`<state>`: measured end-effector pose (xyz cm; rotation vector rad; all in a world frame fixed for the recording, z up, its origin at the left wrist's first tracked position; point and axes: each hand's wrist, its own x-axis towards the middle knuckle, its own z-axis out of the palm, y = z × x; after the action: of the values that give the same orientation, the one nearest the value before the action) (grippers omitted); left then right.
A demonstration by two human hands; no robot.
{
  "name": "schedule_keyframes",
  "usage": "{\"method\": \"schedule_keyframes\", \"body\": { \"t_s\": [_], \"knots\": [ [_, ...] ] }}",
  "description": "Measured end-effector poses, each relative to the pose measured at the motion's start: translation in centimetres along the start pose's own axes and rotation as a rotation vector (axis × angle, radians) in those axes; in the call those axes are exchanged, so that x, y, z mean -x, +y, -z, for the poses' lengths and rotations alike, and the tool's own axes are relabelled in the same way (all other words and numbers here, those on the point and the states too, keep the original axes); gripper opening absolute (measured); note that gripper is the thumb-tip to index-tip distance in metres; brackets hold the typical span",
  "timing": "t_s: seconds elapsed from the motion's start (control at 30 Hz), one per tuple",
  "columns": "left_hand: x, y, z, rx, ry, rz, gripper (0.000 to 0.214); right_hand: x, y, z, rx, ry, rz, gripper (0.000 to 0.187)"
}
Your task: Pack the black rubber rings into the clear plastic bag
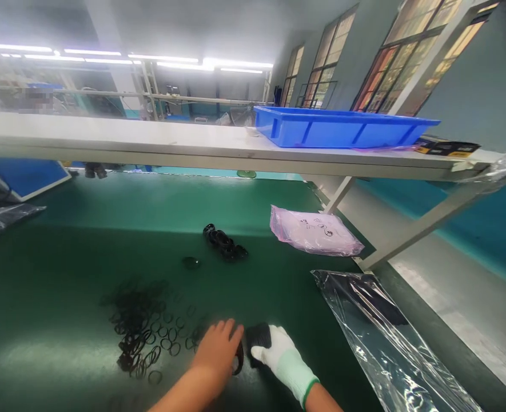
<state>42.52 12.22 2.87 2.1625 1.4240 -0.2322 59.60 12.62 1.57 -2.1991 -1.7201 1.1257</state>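
My bare left hand (219, 346) is low on the green table, its fingers bent and close together. At its thumb side it holds a black ring (239, 361), partly hidden by the hand. Just to the right, my right hand (278, 349), in a white glove with a green cuff, grips a black ribbed cylinder (259, 337) that looks like rings stacked together. The two hands are close but apart. Left of them, many thin black rings (143, 337) lie scattered and heaped. Farther back are a row of black round pieces (224, 241) and a single dark disc (191, 262).
A pink plastic package (315, 232) lies at the right, behind a clear plastic bag (385, 337) with dark contents. A white shelf (150, 134) spans the table and bears a blue bin (342, 127). A slanted post (419, 229) stands at the right. Clear plastic (4, 217) lies left.
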Motion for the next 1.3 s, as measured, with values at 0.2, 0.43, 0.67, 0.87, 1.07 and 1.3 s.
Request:
{"method": "schedule_keyframes", "body": {
  "t_s": [0.2, 0.43, 0.67, 0.87, 1.07, 1.3],
  "knots": [
    [-0.5, 1.5, -1.4, 0.19, 0.037, 0.201, 0.084, 0.3, -0.2, 0.3, 0.029, 0.004, 0.008, 0.032],
    [1.1, 1.1, -2.1, 0.583, 0.093, 0.26, 0.084, 0.2, 0.0, 0.3, 0.026, -0.008, 0.024, 0.03],
    [0.5, 1.1, -2.4, 0.742, 0.112, 0.236, 0.081, 0.3, -0.1, 0.4, 0.015, -0.012, 0.022, 0.031],
    [0.2, 0.4, -2.7, 0.767, 0.115, 0.217, 0.079, 0.5, -0.7, 0.7, 0.015, -0.033, 0.001, 0.034],
    [-0.6, 1.0, -3.6, 0.712, 0.106, 0.191, 0.089, 1.0, -1.5, -0.3, 0.091, -0.015, -0.093, 0.081],
    [-3.5, -5.2, 3.9, 0.164, 0.302, 0.249, 0.04, 0.1, -1.6, -0.2, 0.13, -0.065, -0.138, 0.081]
  ]
}}
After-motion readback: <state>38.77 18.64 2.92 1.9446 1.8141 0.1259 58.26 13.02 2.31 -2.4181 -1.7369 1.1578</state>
